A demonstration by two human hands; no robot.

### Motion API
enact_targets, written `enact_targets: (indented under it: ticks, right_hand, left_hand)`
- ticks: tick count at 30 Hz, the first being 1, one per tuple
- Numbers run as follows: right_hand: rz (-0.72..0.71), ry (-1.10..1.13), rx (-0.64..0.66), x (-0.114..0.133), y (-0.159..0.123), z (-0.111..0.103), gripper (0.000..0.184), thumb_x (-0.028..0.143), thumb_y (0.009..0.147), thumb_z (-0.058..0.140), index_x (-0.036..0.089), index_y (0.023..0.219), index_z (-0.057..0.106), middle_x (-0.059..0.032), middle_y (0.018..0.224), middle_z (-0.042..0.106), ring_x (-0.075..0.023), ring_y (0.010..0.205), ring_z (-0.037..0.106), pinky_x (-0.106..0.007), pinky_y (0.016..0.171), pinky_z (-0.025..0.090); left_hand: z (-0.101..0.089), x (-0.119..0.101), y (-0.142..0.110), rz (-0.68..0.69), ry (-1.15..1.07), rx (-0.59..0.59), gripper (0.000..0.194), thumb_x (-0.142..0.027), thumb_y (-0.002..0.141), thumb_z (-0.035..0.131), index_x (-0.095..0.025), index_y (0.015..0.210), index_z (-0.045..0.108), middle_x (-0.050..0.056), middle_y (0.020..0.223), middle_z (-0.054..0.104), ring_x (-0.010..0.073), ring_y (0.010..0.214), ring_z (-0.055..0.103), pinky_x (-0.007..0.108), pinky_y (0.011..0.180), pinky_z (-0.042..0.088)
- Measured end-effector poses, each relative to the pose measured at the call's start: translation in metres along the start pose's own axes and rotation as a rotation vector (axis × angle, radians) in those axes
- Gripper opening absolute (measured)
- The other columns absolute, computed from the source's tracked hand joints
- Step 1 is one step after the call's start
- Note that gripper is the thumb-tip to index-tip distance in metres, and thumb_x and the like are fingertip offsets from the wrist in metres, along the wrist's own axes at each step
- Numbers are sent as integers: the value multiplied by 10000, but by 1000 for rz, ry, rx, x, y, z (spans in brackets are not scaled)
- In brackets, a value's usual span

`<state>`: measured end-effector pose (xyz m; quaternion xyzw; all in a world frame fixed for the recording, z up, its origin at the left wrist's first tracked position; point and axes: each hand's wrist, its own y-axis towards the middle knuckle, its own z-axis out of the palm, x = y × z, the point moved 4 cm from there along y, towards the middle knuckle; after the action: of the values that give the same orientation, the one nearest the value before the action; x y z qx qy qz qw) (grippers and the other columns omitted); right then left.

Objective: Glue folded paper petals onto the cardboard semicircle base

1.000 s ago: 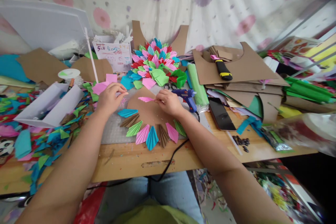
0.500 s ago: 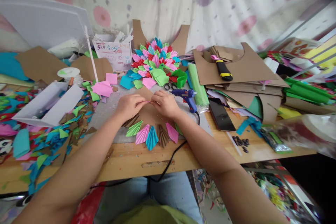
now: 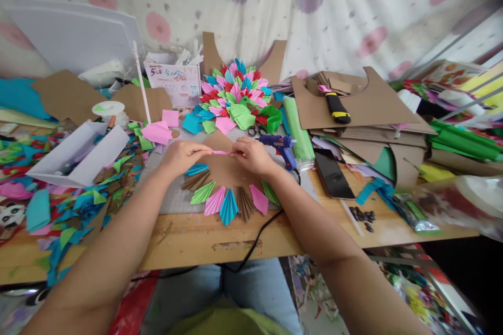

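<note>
Pink paper piece (image 3: 220,152) — ends pinched by my left hand (image 3: 179,159) and right hand (image 3: 252,155), over brown cardboard (image 3: 228,172).

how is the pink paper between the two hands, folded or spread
Folded: the pink paper shows as a narrow strip between the left hand and the right hand, not fanned out.

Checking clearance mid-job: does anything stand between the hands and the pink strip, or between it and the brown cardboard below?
Nothing visible: the left hand and right hand pinch the pink strip at opposite ends, over the brown cardboard. The blue glue gun lies off to the right.
</note>
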<state>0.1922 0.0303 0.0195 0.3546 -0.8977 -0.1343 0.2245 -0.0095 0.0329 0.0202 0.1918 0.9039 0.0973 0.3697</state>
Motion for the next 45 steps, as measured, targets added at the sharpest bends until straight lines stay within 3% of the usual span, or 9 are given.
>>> enact_targets:
  ticks: [4,7,13,16,22,29,35,39,45]
  right_hand:
    - [112,-6,-43,-15,-5,-8,98,154,811,543,168,742,611,-41,780,593,-163,778,524,-254,661,339]
    - [129,-45,-49,-16,-4,-9,95,199,832,554,168,766,615,-49,800,594,-173,794,524,-260,649,338]
    - [59,-164,-32,-1,2,0,119,228,865,535,169,814,624,-72,836,599,-192,836,513,-278,670,340]
    - [38,-173,-12,3,2,3,126,236,876,527,167,840,627,-71,842,601,-191,847,514,-278,675,341]
    - [-16,-165,29,9,2,8,146,239,889,510,170,865,637,-64,868,610,-173,839,508,-272,657,322]
    - [-192,-216,69,24,-1,11,213,222,921,433,186,876,637,-59,829,591,-172,849,469,-273,595,278]
    - [-214,-211,61,22,-1,14,203,200,908,440,195,863,637,-57,859,603,-176,865,458,-281,585,263]
    - [-160,-194,47,17,1,16,211,220,909,447,204,854,650,-52,848,608,-174,831,469,-282,604,279]
    - [157,-225,-78,4,3,11,177,283,883,518,182,832,654,-63,822,611,-185,815,516,-277,625,321]
  left_hand:
    - [-29,16,-1,-75,-86,-257,184,-369,768,570,-275,781,728,-28,847,728,175,832,662,310,828,511]
    - [-32,19,0,-125,-142,-364,207,-376,757,585,-231,825,716,-5,823,725,175,814,664,313,828,514]
    - [11,1,4,-198,-356,-145,407,-442,744,597,-189,1062,617,44,827,715,187,792,664,306,743,523]
    - [24,-5,3,-237,-387,-69,428,-429,716,632,-194,1072,596,24,766,697,173,725,650,285,673,513]
    - [27,-6,5,-213,-361,-121,321,-341,708,629,-194,994,624,6,725,673,134,618,590,259,575,476]
    - [33,-5,7,-141,-379,-153,271,-297,716,606,-167,953,618,63,967,681,160,846,627,303,783,498]
    - [35,-7,9,-123,-286,-168,239,-279,735,596,-177,948,629,57,975,681,167,861,630,317,808,493]
    - [35,-8,11,-128,-305,-160,210,-269,739,597,-181,927,630,52,954,682,172,881,632,314,799,505]
    - [24,-4,11,-285,-547,-202,289,-355,764,582,-165,982,585,26,776,642,136,630,615,296,606,537]
